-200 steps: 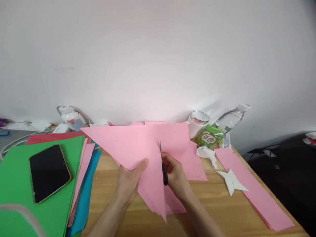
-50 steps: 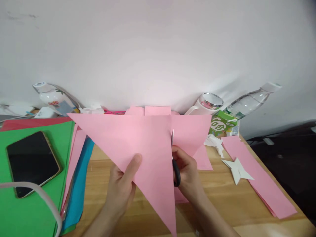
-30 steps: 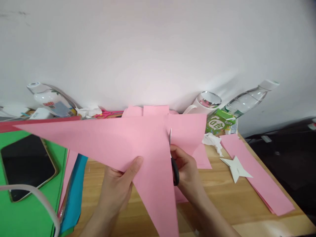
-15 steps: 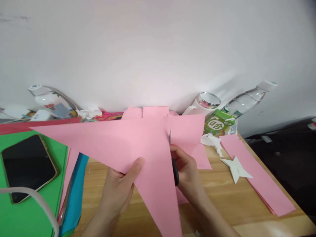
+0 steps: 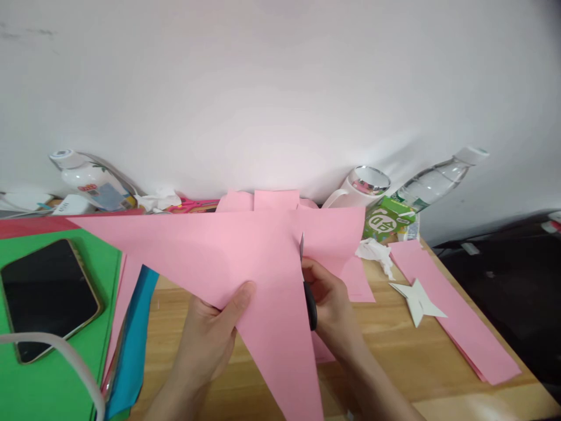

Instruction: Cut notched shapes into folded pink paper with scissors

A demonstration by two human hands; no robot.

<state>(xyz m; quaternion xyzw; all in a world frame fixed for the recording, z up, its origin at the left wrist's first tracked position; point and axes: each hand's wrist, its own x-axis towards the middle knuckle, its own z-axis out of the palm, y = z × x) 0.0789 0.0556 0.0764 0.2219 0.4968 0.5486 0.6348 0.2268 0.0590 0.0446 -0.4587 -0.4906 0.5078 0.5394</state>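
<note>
Since the view of 1.7 s ago, the left tip of the paper [image 5: 272, 292] has swung farther out above the red sheet [image 5: 26, 227], and its lower tip now runs past the bottom edge of the view. At far left, the phone [image 5: 50, 298] rests on the green sheet [image 5: 26, 392], with the cable [image 5: 72, 355] arching across in front. Behind them stands the white bottle [image 5: 99, 187], near the wall; the blue sheet [image 5: 135, 345] lies to the right of the green. The left hand [image 5: 210, 333] grips the lower left edge of the paper, thumb on the upper face, fingers bent beneath and largely hidden. The paper is held above the table [image 5: 385, 327], between and in front of both hands. The right hand [image 5: 331, 298] is closed on the scissors [image 5: 310, 304], just beside the paper's main part; a blade points upward along the cut, and a pink flap spreads behind the hand. How far the blades are parted cannot be told. Farther right are the mug [image 5: 357, 196], the tissue [image 5: 374, 250], the box [image 5: 385, 217], the white star [image 5: 418, 301] touching the pink strips [image 5: 460, 321], and the tilted clear bottle [image 5: 438, 181].
</note>
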